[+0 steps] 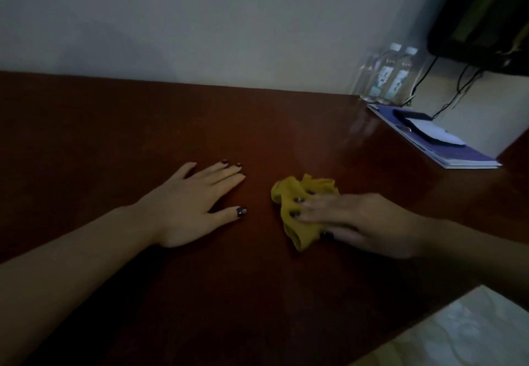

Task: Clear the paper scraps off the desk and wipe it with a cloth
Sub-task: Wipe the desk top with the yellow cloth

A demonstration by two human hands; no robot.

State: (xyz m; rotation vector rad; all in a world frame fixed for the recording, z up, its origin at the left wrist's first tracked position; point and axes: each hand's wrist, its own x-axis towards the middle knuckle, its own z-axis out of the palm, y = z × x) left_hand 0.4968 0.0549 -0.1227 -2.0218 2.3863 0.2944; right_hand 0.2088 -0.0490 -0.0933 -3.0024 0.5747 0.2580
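My right hand's [363,222] straight fingers [315,214] press the yellow cloth [296,189] to the desk [114,136]; my left hand [189,208] lies flat, apart, leftward.

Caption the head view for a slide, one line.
Right hand presses a crumpled yellow cloth onto the dark reddish-brown wooden desk; left hand rests flat beside it, not touching.

A hotel-like room; wooden desk [143,125], bottled water [386,79], wall screen [481,16], bed corner [458,334].

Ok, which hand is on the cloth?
The right hand, pressing on the yellow cloth; the left hand lies flat on the desk.
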